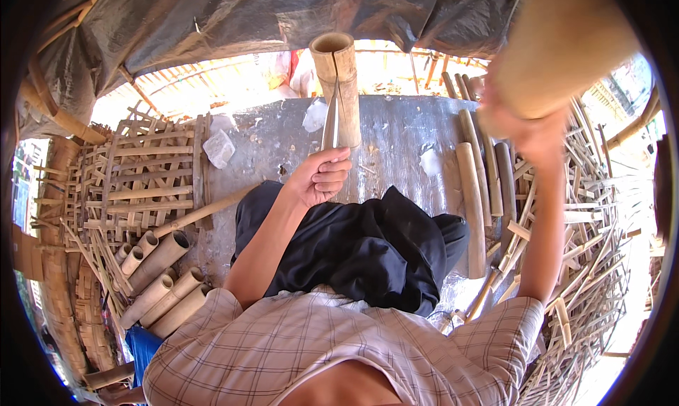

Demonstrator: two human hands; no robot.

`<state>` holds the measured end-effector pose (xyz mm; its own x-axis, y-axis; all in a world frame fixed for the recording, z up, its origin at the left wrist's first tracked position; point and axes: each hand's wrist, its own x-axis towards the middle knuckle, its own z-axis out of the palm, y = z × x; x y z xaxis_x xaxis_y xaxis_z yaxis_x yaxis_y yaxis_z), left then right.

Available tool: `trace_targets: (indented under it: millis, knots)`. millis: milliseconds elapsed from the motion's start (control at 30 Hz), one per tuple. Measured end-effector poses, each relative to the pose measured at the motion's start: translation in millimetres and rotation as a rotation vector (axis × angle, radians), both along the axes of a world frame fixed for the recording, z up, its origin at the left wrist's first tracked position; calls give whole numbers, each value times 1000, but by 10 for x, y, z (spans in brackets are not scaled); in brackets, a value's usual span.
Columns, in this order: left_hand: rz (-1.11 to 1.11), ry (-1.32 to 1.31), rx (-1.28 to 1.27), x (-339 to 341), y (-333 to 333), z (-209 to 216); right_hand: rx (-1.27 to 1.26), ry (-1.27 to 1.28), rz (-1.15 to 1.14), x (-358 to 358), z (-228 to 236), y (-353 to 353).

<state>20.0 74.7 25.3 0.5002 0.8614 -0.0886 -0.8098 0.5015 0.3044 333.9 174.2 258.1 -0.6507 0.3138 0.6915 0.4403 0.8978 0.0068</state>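
Note:
My left hand (322, 178) is closed around the handle of a knife, the grip itself hidden by the fingers. Its narrow shiny blade (330, 126) points away from me and lies in a split of an upright bamboo tube (343, 80). A dark crack runs down the tube's near side from the open top rim. Up at the right, my right hand (527, 126) is wrapped around a thick, pale wooden mallet or club (566, 49), raised high and blurred by motion.
Cut bamboo tubes (170, 293) lie in a pile at my left, below a woven bamboo panel (152, 165). Long bamboo poles (470, 208) and heaped split strips (580, 264) are at my right. Dark cloth (361, 243) covers my legs. A dark tarp (262, 24) hangs overhead.

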Motion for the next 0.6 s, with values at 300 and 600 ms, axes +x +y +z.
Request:
trace_targets:
  millis: [300,600]
  knots:
    - [142,377,-61,-21,10,-13,-663,-470,-414,-439,-1126,95]
    - [147,353,-48,-78,-122,-43,-156,-336,-464,-646,-31,-186]
